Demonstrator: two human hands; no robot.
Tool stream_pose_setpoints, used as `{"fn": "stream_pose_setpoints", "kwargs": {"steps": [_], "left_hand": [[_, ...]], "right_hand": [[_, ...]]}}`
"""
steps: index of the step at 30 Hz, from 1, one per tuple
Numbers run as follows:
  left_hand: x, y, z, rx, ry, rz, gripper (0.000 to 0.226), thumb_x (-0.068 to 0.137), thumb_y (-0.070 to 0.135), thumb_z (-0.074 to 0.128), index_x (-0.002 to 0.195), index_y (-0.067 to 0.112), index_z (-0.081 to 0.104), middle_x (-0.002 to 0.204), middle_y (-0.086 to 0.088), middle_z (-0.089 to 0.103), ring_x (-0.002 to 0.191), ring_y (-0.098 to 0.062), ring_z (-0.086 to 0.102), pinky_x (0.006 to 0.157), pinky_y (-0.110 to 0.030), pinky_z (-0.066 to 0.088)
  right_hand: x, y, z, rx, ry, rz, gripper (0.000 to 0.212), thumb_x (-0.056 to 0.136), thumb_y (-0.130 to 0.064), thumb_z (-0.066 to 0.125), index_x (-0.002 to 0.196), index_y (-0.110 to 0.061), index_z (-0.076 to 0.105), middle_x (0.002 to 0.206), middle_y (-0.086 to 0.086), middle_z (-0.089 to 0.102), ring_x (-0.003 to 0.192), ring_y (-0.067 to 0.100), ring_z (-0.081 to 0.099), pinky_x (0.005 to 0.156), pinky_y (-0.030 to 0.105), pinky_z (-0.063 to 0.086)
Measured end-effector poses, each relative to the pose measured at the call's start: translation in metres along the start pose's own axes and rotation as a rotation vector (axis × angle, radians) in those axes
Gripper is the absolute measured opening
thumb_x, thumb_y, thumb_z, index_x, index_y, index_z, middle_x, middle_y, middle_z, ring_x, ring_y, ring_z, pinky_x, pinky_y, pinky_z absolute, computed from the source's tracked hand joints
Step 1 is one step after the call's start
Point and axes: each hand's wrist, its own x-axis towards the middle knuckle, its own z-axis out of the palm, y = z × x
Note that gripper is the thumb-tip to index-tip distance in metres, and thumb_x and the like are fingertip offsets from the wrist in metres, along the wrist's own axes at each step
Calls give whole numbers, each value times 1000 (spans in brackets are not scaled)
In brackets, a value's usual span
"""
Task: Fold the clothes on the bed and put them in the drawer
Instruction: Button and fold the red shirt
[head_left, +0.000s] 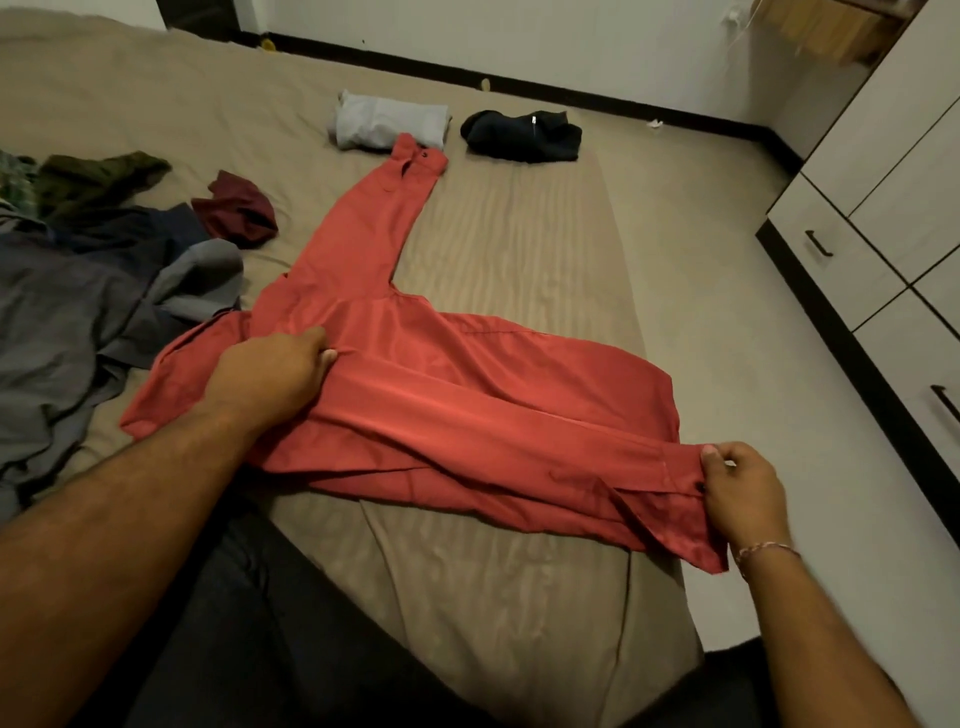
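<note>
A red long-sleeved shirt (467, 384) lies spread on the tan bed (519, 244). One sleeve stretches away toward the far side; the other is folded across the body toward the right. My left hand (270, 374) grips the cloth near the shoulder, fingers curled into the fabric. My right hand (743, 493) pinches the cuff of the folded sleeve at the bed's right edge. A folded grey garment (389, 122) and a folded dark garment (524, 136) lie at the far side of the bed.
A heap of unfolded clothes (93, 291) in grey, navy, olive and maroon lies on the left of the bed. White drawers with dark handles (852, 249) stand on the right across a strip of floor (769, 364). My dark-trousered legs (260, 623) are at the near edge.
</note>
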Motion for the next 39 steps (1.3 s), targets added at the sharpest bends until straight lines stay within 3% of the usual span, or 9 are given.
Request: {"fn": "stream_pose_setpoints", "kwargs": {"steps": [9, 16, 22, 26, 29, 32, 35, 37, 39], "left_hand": [[5, -8, 10, 200, -96, 61, 28, 97, 46, 54, 103, 19, 59, 96, -15, 72, 86, -39, 70, 69, -41, 52], [22, -11, 11, 76, 4, 46, 24, 88, 45, 66, 86, 22, 59, 89, -11, 67, 84, -36, 65, 70, -42, 49], [65, 18, 5, -50, -58, 321, 38, 88, 35, 42, 111, 19, 67, 103, -10, 63, 95, -36, 62, 82, -45, 53], [119, 54, 2, -194, -185, 297, 48, 93, 29, 39, 130, 13, 64, 123, -11, 64, 112, -33, 63, 95, -41, 50], [157, 73, 11, -155, -399, 349, 50, 97, 14, 54, 147, 17, 51, 141, -9, 59, 125, -30, 59, 104, -37, 46], [186, 77, 17, 130, -525, 455, 49, 92, 26, 62, 140, 25, 56, 136, -1, 62, 124, -25, 60, 115, -44, 35], [202, 65, 13, 272, -499, 497, 21, 88, 32, 67, 107, 25, 67, 106, -1, 72, 102, -29, 67, 93, -35, 45], [206, 54, 8, 257, -497, 487, 17, 87, 32, 72, 98, 22, 65, 96, -4, 71, 91, -32, 67, 69, -32, 42], [207, 44, 1, 258, -463, 478, 20, 87, 35, 75, 90, 24, 58, 92, -4, 68, 86, -32, 65, 64, -33, 39]], "right_hand": [[0, -16, 17, -285, -46, -18, 13, 96, -40, 61, 94, -28, 60, 89, 6, 70, 84, 33, 62, 73, 38, 49], [27, -58, 23, -298, -79, -419, 33, 92, -35, 67, 120, -21, 61, 117, 5, 61, 109, 30, 60, 95, 49, 52], [63, -106, 71, -335, -167, -584, 27, 98, -30, 58, 123, -20, 64, 127, 4, 61, 119, 30, 54, 97, 46, 48], [97, -120, 92, -502, -284, -560, 49, 93, -34, 65, 140, -24, 56, 140, 5, 59, 127, 34, 54, 109, 50, 42], [110, -120, 90, -604, -320, -536, 40, 88, -36, 71, 127, -31, 63, 124, -1, 67, 119, 31, 58, 102, 44, 44], [128, -111, 83, -493, -406, -515, 11, 89, -29, 69, 97, -37, 68, 95, -8, 64, 104, 28, 65, 93, 43, 49], [146, -98, 75, -277, -366, -576, 12, 91, -24, 71, 84, -24, 62, 85, -3, 60, 85, 27, 61, 78, 40, 50], [150, -96, 66, -143, -396, -543, 12, 95, -22, 70, 88, -17, 61, 81, 0, 63, 76, 22, 58, 68, 35, 43], [152, -100, 58, -60, -487, -550, 10, 95, -20, 72, 90, -22, 63, 80, -3, 65, 72, 16, 58, 65, 31, 41]]}}
